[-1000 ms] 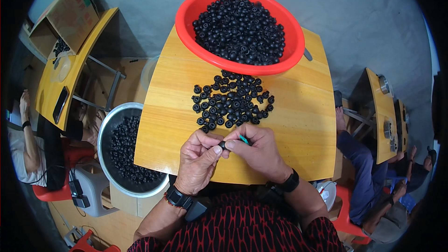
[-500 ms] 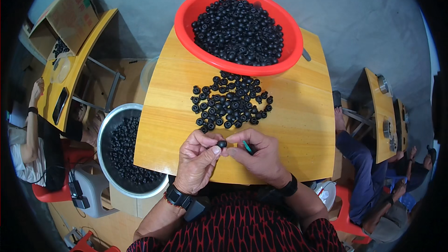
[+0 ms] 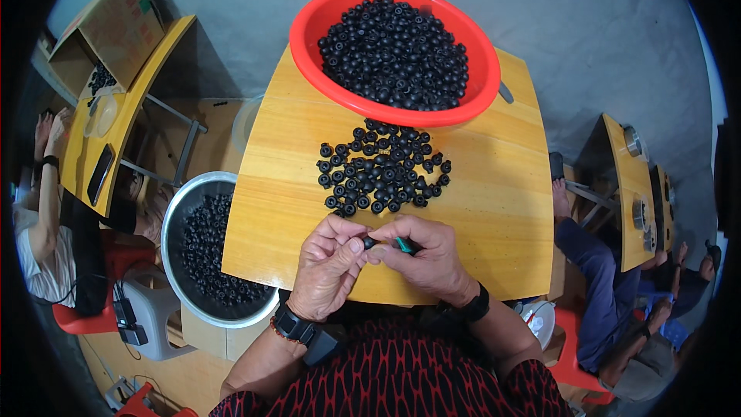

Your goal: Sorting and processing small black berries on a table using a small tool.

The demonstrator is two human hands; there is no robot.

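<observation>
Near the front edge of the wooden table (image 3: 494,262), my left hand (image 3: 330,262) pinches a small round black part (image 3: 370,242) between thumb and fingers. My right hand (image 3: 421,256) is closed on a small green-handled tool (image 3: 405,245); its tip is hidden behind the fingers. The fingertips of both hands meet at the black part. Just beyond them lies a loose pile of black knob-like parts (image 3: 378,174), several showing a ring-shaped end. Behind the pile stands a red basin (image 3: 301,54) heaped with the same parts.
Left of the table, a metal bowl (image 3: 171,220) holds more black parts. A second table (image 3: 147,81) carries a cardboard box (image 3: 116,31) and a phone (image 3: 100,174); a person's arms (image 3: 49,177) reach toward it. At right, other people sit by tables with metal bowls (image 3: 639,212).
The black part has turned and is more covered by my fingers. My right hand has shifted slightly left with the green-handled tool. At far left, the person's hands have risen beside the table.
</observation>
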